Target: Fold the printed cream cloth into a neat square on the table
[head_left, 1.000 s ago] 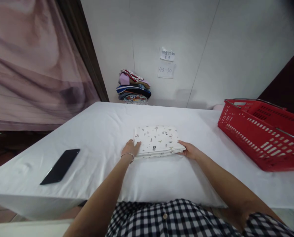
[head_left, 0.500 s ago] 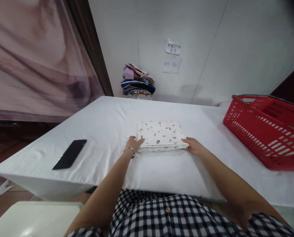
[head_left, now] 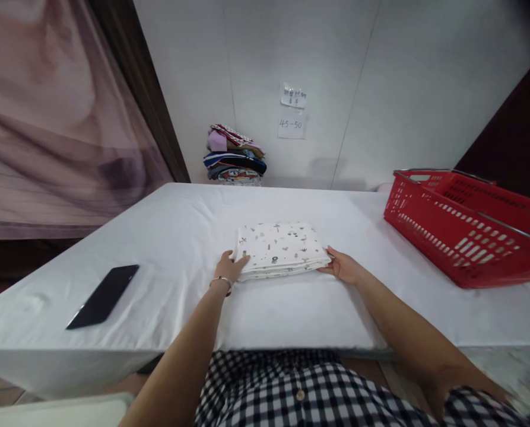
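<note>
A folded white cloth (head_left: 280, 246) with small printed plants and figures lies flat on the white-covered table (head_left: 300, 314). Its layered edge faces me. My left hand (head_left: 231, 267), with a bracelet at the wrist, grips the near left corner, thumb on top and the other fingers at the side. My right hand (head_left: 342, 265) pinches the near right corner, the thumb above and fingers partly tucked beneath the layers.
A red plastic basket (head_left: 460, 231) with metal handles stands on the right of the table. A dark flat phone-like slab (head_left: 103, 296) lies at left. Behind the table rises a stack of folded fabrics (head_left: 235, 157); paper notes (head_left: 292, 124) hang on the wall. A pink curtain (head_left: 60, 118) hangs at left.
The camera view has shifted, so the table and everything on it appear further left. Both hands stay at the cloth's near corners; the right fingers sit slightly further under its edge.
</note>
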### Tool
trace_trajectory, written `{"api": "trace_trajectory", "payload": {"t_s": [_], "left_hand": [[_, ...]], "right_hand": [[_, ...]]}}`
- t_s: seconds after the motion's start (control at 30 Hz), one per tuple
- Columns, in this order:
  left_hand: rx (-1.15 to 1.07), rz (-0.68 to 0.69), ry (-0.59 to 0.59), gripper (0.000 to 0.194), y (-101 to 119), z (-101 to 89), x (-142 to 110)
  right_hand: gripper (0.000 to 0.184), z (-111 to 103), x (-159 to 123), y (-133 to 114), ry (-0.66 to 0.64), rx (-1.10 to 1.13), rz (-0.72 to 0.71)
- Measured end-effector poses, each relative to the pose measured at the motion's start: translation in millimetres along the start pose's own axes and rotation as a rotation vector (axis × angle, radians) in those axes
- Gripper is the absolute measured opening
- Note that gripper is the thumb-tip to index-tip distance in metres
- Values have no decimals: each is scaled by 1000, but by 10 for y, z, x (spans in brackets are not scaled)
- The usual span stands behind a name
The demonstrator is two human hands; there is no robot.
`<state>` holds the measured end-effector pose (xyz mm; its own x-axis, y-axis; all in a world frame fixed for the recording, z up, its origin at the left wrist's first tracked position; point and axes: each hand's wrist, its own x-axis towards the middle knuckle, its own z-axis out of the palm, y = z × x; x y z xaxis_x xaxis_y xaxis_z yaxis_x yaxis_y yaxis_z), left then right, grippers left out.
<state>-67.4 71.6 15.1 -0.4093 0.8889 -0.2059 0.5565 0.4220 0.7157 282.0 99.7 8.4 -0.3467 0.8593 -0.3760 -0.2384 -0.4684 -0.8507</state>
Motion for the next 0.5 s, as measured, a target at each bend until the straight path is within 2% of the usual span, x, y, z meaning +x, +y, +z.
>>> {"api": "trace_trajectory", "payload": {"t_s": [0.27, 0.33, 0.5], "left_hand": [[-52, 19, 11, 76, -96, 55, 109], [-58, 13, 18, 74, -76, 54, 80], [-55, 50, 51, 65, 3, 71, -112]], "right_hand": [[23, 30, -5, 9, 63, -25, -18], [29, 29, 24, 11, 120, -55, -39], [43, -2, 93, 63, 359, -180, -120]]}}
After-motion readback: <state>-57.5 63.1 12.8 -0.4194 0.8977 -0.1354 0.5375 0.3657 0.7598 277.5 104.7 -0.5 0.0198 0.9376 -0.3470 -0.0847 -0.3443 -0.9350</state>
